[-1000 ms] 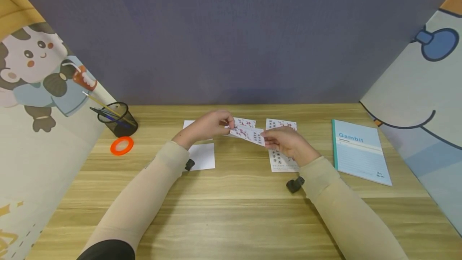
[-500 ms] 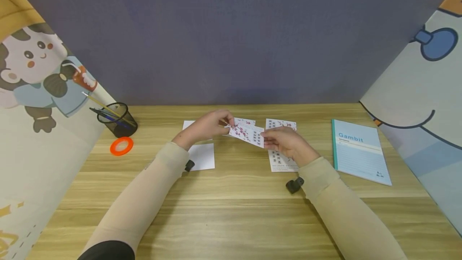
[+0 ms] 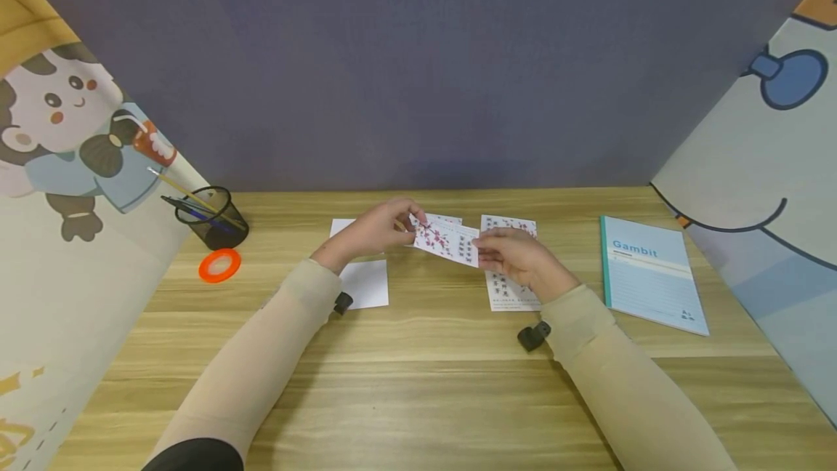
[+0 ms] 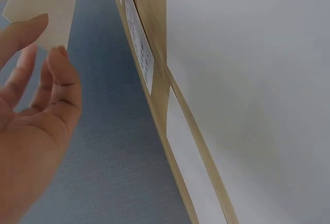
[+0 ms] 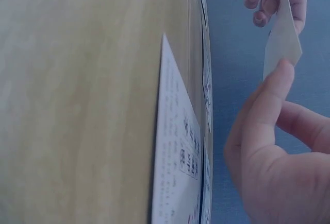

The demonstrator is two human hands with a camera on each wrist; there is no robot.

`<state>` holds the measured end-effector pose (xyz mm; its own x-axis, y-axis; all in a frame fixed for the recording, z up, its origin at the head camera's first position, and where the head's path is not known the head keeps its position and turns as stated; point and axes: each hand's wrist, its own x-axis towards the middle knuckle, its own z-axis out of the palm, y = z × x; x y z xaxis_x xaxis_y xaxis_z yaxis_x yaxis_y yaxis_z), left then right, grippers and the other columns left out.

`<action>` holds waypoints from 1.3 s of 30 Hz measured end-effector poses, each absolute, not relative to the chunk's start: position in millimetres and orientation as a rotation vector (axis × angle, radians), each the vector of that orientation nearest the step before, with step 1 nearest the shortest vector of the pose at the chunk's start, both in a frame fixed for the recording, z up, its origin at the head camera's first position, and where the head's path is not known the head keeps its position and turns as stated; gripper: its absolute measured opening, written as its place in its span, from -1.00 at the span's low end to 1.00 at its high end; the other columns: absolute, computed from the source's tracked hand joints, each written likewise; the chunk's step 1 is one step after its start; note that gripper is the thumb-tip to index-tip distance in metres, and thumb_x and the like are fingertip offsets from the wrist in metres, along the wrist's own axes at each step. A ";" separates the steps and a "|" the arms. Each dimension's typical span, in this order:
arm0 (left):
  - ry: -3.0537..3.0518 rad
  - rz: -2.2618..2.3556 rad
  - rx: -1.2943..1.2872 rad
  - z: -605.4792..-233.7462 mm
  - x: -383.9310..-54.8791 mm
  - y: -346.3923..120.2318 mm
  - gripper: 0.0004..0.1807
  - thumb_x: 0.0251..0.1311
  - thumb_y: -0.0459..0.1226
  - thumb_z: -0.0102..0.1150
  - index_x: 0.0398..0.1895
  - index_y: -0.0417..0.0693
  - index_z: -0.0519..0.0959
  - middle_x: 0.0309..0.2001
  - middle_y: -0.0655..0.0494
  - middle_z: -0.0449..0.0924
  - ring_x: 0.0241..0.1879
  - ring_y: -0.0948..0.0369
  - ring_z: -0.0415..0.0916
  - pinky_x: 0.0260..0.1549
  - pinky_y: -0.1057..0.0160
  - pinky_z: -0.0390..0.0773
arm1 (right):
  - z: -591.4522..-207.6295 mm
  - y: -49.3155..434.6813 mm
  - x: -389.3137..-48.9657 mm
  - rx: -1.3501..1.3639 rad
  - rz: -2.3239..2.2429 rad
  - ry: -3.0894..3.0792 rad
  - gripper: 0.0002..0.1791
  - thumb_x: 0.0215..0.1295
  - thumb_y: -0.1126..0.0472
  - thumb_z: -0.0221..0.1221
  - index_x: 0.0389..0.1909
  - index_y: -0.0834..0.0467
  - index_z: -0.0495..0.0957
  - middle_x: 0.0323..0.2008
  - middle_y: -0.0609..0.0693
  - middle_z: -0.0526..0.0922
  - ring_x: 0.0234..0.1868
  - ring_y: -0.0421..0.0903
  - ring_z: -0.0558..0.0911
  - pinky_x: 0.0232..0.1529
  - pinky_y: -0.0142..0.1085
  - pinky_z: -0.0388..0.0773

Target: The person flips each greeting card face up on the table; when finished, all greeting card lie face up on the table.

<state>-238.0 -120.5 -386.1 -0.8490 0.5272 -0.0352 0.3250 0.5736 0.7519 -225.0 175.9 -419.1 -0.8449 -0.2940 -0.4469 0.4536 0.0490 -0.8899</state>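
A white card printed with red blossom sprays and dark characters [image 3: 445,242] is held up over the table between both hands. My left hand [image 3: 378,230] pinches its left end between thumb and fingers. At the opposite end my right hand [image 3: 516,256] grips the card's right edge, thumb on the printed side. The card's plain back [image 4: 44,2] shows in the left wrist view, with fingertips right at its corner. In the right wrist view the same card appears nearly edge-on above my right hand [image 5: 278,152].
Printed sheets [image 3: 513,296] lie under and beyond the right hand, another behind the held card. Blank white sheets [image 3: 366,283] lie at left. A light blue notebook [image 3: 654,275] is at right. A mesh pen holder [image 3: 222,220] and an orange tape roll [image 3: 220,265] stand left.
The held card has tilted so that its printed face turns more toward the head camera. My left fingertips have shifted slightly on its edge; the right hand stays nearly still.
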 end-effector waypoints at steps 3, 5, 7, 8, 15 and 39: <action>2.519 1.206 0.675 -387.2 -238.4 -120.5 -0.35 0.41 -0.39 0.26 0.53 -0.04 0.33 0.46 -0.07 0.37 0.19 0.04 0.60 0.10 0.12 0.75 | -418.6 176.0 -224.8 0.156 -1.850 1.813 -0.66 0.60 0.27 0.17 0.26 0.28 0.44 -0.22 -0.04 0.63 -0.27 -0.19 0.67 -0.12 -0.45 0.76; 2.489 1.254 0.664 -388.1 -239.3 -121.0 -0.15 0.37 -0.41 0.27 0.67 -0.07 0.13 0.55 -0.13 0.28 0.22 0.01 0.61 0.12 0.13 0.76 | -418.2 176.0 -224.6 0.151 -1.850 1.818 -0.69 0.60 0.26 0.17 0.23 0.26 0.44 -0.20 -0.04 0.61 -0.25 -0.19 0.66 -0.12 -0.45 0.76; 2.453 1.282 0.653 -389.0 -240.4 -122.1 -0.04 0.35 -0.40 0.27 0.73 -0.06 0.00 0.58 -0.14 0.26 0.26 0.00 0.61 0.16 0.11 0.75 | -417.5 176.0 -224.4 0.146 -1.850 1.820 -0.73 0.60 0.24 0.17 0.19 0.22 0.45 -0.18 -0.05 0.60 -0.24 -0.19 0.65 -0.10 -0.44 0.76; 2.432 1.291 0.645 -389.4 -240.9 -123.1 -0.02 0.36 -0.39 0.26 0.75 -0.04 -0.04 0.59 -0.13 0.26 0.28 0.00 0.60 0.20 0.09 0.74 | -417.1 175.9 -224.2 0.144 -1.851 1.820 -0.75 0.60 0.23 0.17 0.18 0.20 0.46 -0.17 -0.05 0.59 -0.23 -0.18 0.65 -0.09 -0.43 0.76; 2.254 1.370 0.565 -389.1 -241.5 -129.4 -0.12 0.41 -0.27 0.23 0.73 0.10 0.09 0.60 -0.05 0.29 0.50 -0.04 0.44 0.49 -0.07 0.51 | -415.2 176.4 -224.3 0.146 -1.861 1.808 -0.78 0.61 0.20 0.18 0.15 0.12 0.48 -0.13 -0.06 0.59 -0.19 -0.17 0.66 -0.05 -0.40 0.76; 2.124 1.556 0.284 -387.1 -238.8 -118.8 -0.31 0.49 -0.28 0.27 0.60 -0.13 0.29 0.24 -0.12 0.54 -0.11 0.18 0.63 0.06 0.16 0.76 | -408.5 169.5 -216.6 0.061 -1.779 1.946 -0.54 0.60 0.24 0.17 0.38 0.34 0.37 -0.09 0.02 0.57 -0.16 -0.13 0.64 0.03 -0.31 0.79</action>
<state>-238.8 -118.8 -387.1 -0.8592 0.4397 -0.2616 -0.1167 0.3293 0.9370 -216.6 169.5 -408.5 -0.8748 -0.2936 -0.3855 0.3576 0.1456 -0.9225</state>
